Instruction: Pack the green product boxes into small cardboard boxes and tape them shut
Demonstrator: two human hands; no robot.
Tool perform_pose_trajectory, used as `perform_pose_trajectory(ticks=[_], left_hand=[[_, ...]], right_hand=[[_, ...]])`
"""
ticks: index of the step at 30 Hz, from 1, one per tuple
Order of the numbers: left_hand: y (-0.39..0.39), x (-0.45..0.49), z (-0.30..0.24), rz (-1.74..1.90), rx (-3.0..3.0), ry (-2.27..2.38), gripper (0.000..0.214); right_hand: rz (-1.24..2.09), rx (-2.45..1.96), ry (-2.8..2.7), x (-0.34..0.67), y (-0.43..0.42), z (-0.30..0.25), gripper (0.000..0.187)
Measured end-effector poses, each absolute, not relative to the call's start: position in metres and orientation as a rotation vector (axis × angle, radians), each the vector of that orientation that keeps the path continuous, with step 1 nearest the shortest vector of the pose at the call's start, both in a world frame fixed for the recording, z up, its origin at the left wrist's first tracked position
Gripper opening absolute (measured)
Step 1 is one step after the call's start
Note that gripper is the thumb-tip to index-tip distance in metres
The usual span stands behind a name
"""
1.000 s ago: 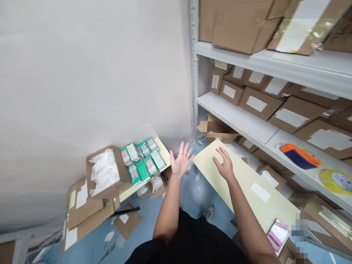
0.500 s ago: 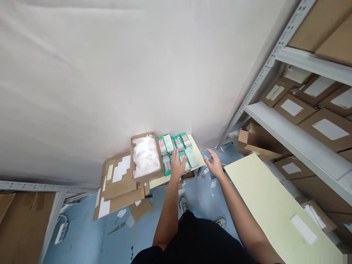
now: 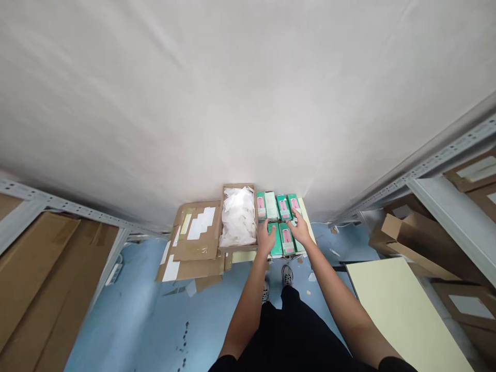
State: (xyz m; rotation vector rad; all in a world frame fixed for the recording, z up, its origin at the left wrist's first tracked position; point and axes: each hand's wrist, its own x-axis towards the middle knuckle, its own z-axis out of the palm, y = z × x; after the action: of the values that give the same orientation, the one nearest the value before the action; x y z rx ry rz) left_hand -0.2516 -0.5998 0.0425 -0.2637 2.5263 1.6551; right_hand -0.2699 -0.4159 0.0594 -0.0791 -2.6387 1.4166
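Small green-and-pink boxes (image 3: pixel 287 238) stand in two rows on a pale yellow board, with a light-coloured box (image 3: pixel 272 205) among those at the back. My left hand (image 3: pixel 266 239) lies over the left end of the front row, its thumb apart from the fingers. Over the right end of that row is my right hand (image 3: pixel 301 230), fingers spread. Both hands touch or hover just above the boxes; which one I cannot tell. Just left of my left hand sits an open cardboard box (image 3: pixel 239 248) filled with white packets (image 3: pixel 238 217).
Flattened cardboard (image 3: pixel 197 250) with white labels lies to the left. A pale yellow tabletop (image 3: pixel 403 310) is at the lower right. Metal shelving (image 3: pixel 442 199) with cartons stands on the right, more cartons (image 3: pixel 50 279) on the left. A pale wall (image 3: pixel 248 93) rises behind.
The view has swung left, so the boxes appear further right. My right hand has come in from beside the board to the front row. My left hand has shifted to that row's left end.
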Motion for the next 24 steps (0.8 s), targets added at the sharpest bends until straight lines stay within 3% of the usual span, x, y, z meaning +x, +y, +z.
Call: perform_pose_trajectory(ticks=[7, 14, 19, 24], left_hand=[[-0.571, -0.317, 0.010, 1.132, -0.114, 2.668, 0.052], [-0.541, -0.355, -0.028, 0.787, -0.104, 2.747, 0.072], [-0.540, -0.356, -0.045, 0.904, -0.081, 2.714, 0.057], [-0.547, -0.370, -0.053, 1.411, -0.375, 2.529, 0.056]], right_hand=[[1.576, -0.201, -2.681, -0.322, -0.414, 0.007, 0.064], [1.762, -0.405, -2.688, -0.357, -0.376, -0.054, 0.062], [1.949, -0.505, -2.682, -0.385, -0.387, -0.087, 0.056], [2.014, -0.379, -2.701, -0.409, -0.418, -0.100, 0.047]])
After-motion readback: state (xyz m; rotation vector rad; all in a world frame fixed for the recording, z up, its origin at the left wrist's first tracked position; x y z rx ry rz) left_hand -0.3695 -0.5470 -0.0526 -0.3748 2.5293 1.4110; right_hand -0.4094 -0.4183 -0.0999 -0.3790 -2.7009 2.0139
